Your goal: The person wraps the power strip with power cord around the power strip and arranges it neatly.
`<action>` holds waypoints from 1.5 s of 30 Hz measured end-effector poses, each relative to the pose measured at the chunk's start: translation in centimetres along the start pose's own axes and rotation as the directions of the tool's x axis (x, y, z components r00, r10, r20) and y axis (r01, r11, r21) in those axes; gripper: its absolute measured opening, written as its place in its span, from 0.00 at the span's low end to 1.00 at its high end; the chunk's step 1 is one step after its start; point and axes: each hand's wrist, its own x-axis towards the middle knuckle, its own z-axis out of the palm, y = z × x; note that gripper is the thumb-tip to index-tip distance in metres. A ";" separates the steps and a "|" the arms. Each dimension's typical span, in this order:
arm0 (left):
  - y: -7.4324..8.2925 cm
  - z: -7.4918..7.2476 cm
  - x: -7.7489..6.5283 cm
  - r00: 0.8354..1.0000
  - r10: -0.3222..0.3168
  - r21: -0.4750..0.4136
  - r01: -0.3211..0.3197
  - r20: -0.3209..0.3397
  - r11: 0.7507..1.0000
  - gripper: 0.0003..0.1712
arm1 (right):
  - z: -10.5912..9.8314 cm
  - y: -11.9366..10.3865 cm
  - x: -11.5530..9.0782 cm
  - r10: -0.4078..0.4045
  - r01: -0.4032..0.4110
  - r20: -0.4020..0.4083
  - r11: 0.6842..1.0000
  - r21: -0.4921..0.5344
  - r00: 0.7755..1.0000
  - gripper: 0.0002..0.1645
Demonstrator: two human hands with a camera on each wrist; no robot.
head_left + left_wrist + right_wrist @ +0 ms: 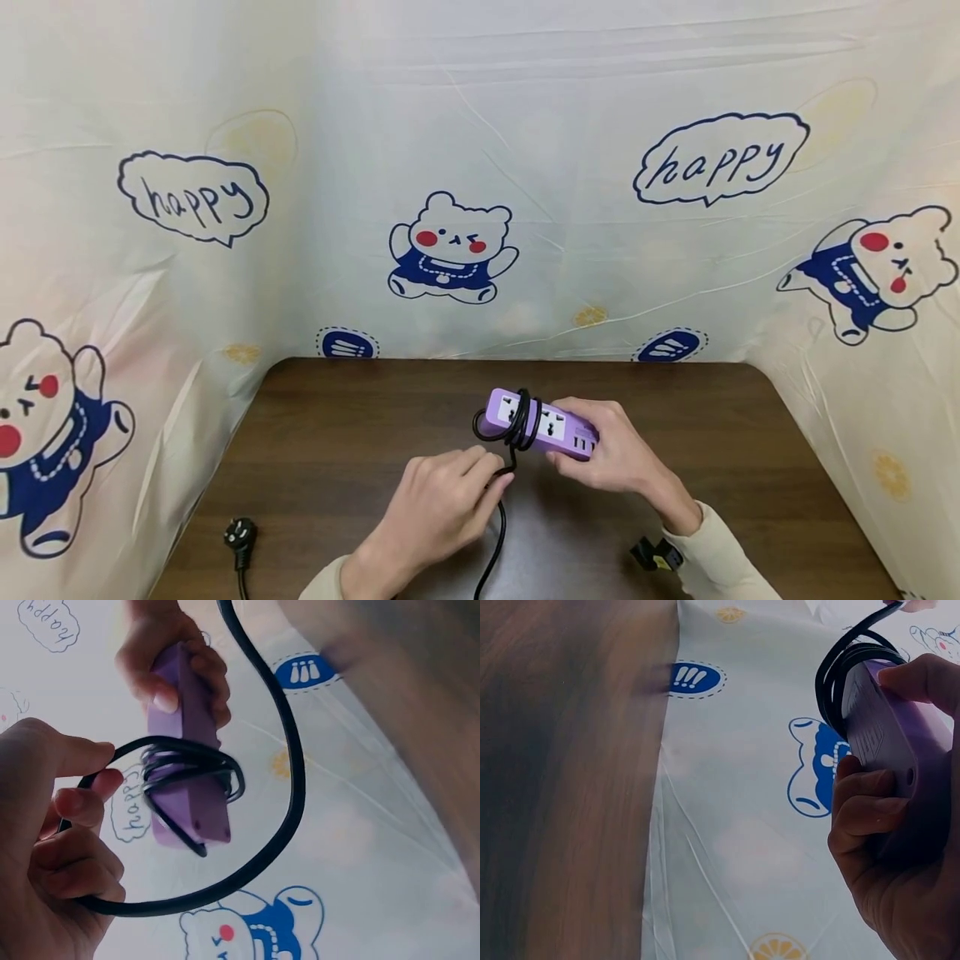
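A purple power strip [553,423] with white socket panels is gripped at its USB-port end by my right hand [611,446]. Several loops of black cord [517,423] wrap round the strip toward its other end. My left hand [442,500] pinches the cord just below those loops, thumb against fingers. In the left wrist view, the cord [296,772] swings in a wide curve from the left hand up past the strip. The right wrist view has the right fingers [870,802] curled round the strip's purple underside [892,742], with the wound cord beyond the thumb.
The black plug [240,533] at the cord's end lies at the front left of the brown wooden table [360,408]. A small black object with a yellow mark [654,554] is by the right sleeve. Printed white cloth [570,167] hangs behind the table and along both sides.
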 end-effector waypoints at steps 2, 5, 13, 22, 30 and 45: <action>-0.1 -0.2 0.2 1.000 0.008 -0.020 -0.008 0.010 1.000 0.05 | 0.1 0.0 -0.1 -0.003 0.003 0.011 1.000 0.004 1.000 0.30; -0.1 -0.6 0.5 0.999 0.015 -0.047 -0.013 0.044 0.999 0.05 | 0.2 -0.1 -0.1 -0.010 0.009 0.029 1.000 0.019 1.000 0.30; -0.6 -1.3 1.7 0.990 0.058 -0.016 -0.056 0.130 0.998 0.06 | 0.5 0.0 -0.2 -0.020 0.018 0.053 0.999 0.033 0.998 0.30; -1.1 -1.9 3.0 0.981 0.110 -0.027 -0.107 0.157 0.994 0.09 | 0.5 0.0 -0.2 -0.036 0.034 0.085 0.999 0.031 0.996 0.32; -2.1 -2.0 3.9 0.960 0.161 -0.082 -0.145 0.229 0.986 0.11 | 0.8 0.0 -0.2 -0.072 0.069 0.133 0.997 0.025 0.988 0.30; -4.9 -1.6 5.6 0.890 0.202 -0.372 -0.039 0.410 0.927 0.15 | 1.2 -0.2 -0.2 -0.178 0.173 0.196 0.984 0.046 0.964 0.29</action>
